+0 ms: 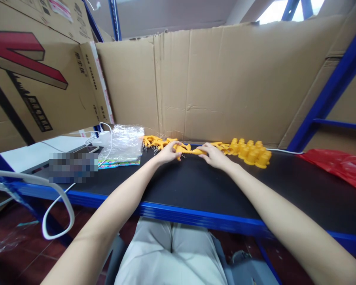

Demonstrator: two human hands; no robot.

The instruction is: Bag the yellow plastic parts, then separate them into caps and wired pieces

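Note:
My left hand (168, 152) is closed around one end of an orange-yellow plastic piece (192, 151) at the middle of the black tabletop. The other end of it is pinched in my right hand (214, 156); I cannot tell whether this is one piece or two joined. A small metal chain shows just below the piece. Behind my left hand lies a pile of similar orange branching pieces (154, 141) with metal chains. More orange pieces (218, 144) lie behind my right hand. Beside it, yellow cup-shaped parts (250, 152) stand in rows.
Clear plastic bags (125, 142) lie on a colourful sheet at left, near a white charger (104, 138) with cables. A red plastic bag (338, 166) is at the right. Cardboard (225, 79) walls the back. A blue rail (195, 217) edges the front.

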